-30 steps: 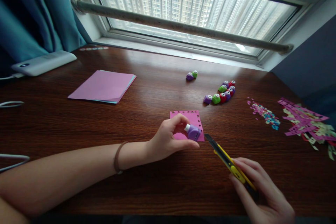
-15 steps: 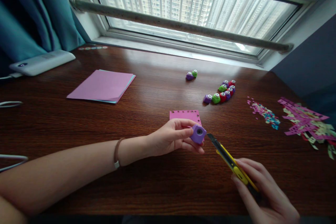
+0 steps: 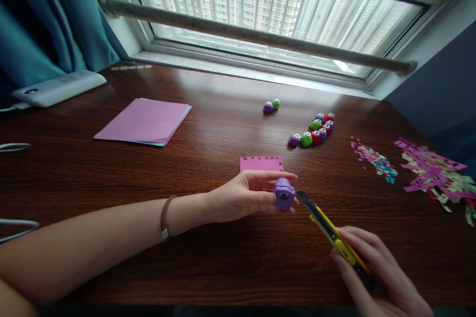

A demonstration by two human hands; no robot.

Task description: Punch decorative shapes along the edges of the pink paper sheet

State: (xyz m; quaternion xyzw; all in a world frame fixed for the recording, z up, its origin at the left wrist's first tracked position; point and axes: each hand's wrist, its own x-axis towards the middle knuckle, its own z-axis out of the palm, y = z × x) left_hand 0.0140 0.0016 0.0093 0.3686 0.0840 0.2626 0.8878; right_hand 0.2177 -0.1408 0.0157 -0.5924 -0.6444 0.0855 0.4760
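Note:
My left hand holds a small purple craft punch between thumb and fingers, its round die opening facing me. In my right hand is a yellow and black utility knife with its blade out. The blade tip lies just right of the punch, and I see a small gap between them. Behind my left hand a pink paper sheet with small shapes punched along its edge rests on the table. My hand covers the sheet's lower part.
Several craft punches stand in a cluster beyond my hands, with a purple and green pair farther back. Confetti and paper strips lie right. A pink paper stack and a white device sit left.
The purple punch has turned in my left hand and shifted slightly right and down. My left fingers have spread a little. My right hand and the knife have moved slightly right.

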